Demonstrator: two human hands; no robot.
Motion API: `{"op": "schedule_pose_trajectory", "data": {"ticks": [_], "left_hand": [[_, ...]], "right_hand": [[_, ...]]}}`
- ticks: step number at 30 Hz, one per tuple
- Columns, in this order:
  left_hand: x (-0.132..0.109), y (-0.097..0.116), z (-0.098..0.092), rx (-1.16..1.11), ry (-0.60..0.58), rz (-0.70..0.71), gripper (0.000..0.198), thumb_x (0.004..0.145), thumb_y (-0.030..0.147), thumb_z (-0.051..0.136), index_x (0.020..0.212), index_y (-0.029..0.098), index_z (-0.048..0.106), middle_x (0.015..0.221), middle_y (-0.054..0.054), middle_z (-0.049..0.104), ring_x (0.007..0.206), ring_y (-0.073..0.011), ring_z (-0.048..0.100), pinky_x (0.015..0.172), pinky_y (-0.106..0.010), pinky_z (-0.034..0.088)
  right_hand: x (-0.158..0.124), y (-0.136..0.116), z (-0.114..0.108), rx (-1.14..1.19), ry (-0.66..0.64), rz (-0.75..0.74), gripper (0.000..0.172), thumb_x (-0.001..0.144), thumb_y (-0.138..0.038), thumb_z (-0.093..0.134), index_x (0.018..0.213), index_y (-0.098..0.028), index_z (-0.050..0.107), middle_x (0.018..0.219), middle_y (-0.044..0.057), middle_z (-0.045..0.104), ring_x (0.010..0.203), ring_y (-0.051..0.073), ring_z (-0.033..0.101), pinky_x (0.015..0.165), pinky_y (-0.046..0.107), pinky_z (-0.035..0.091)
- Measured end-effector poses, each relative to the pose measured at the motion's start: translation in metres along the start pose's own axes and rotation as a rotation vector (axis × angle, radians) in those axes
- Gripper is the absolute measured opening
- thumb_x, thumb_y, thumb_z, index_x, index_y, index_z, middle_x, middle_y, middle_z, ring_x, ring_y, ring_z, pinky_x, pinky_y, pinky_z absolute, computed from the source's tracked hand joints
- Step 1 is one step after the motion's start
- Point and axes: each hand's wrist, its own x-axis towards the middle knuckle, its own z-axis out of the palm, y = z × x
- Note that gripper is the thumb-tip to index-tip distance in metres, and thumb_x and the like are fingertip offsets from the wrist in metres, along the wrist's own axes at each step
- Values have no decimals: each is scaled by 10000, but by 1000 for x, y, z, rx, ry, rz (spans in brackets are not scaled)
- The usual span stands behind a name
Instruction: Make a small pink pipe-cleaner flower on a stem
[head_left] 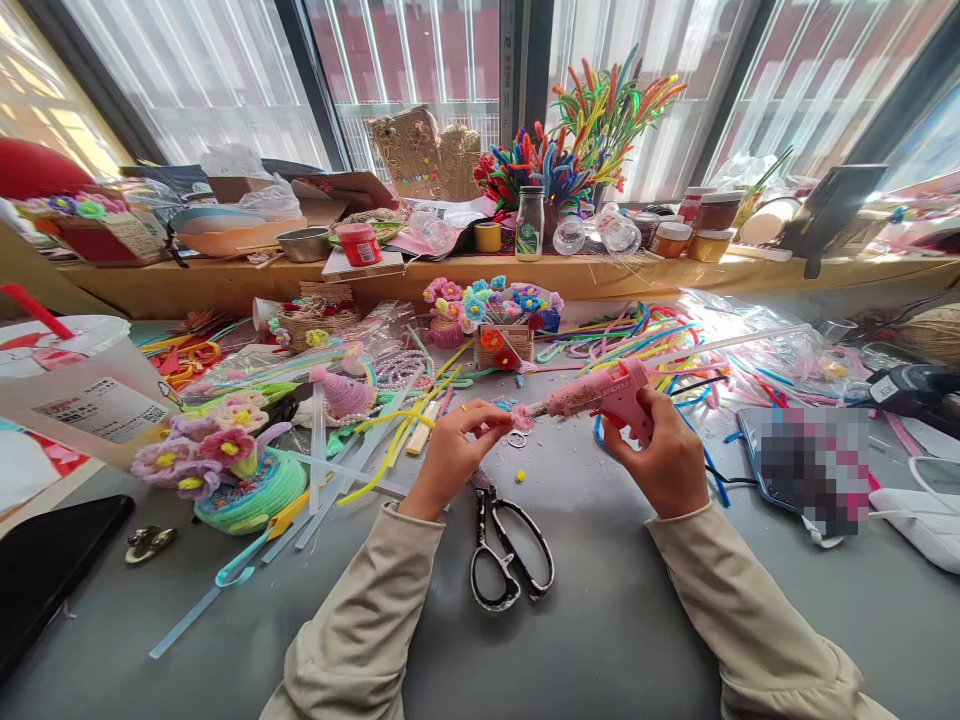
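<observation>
My right hand [667, 455] is wrapped around the handle of a pink hot glue gun [600, 392], which points left. Its metal nozzle meets a small pink fuzzy piece [523, 419], apparently a pipe-cleaner flower, pinched at its left side by the fingertips of my left hand [457, 455]. My fingers partly hide that piece. Below my hands lie scissors [504, 555] with black, worn handles, their blades mostly covered by my left hand. A tiny yellow ball [520, 476] sits on the grey table [592, 620] just beyond the scissors.
Left: fuzzy flowers on a green round base [251, 495], clear glue sticks [319, 510], a drink cup [82, 390] and a black phone [56, 570]. Right: another phone [799, 470] and scattered pipe cleaners [675, 345]. Behind: a small flower box [504, 345] and a cluttered ledge [442, 268].
</observation>
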Motion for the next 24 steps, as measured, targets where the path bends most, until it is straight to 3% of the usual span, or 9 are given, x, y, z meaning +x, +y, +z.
{"op": "schedule_pose_trajectory", "data": {"ticks": [24], "left_hand": [[-1, -3, 0, -46, 52, -16, 102, 664, 246, 559, 718, 197, 630, 696, -27, 586, 660, -119, 524, 540, -199, 390]], "right_hand": [[1, -3, -2, 1, 2, 89, 406, 641, -404, 524, 939, -135, 462, 788, 82, 596, 622, 180, 556, 549, 270, 428]]}}
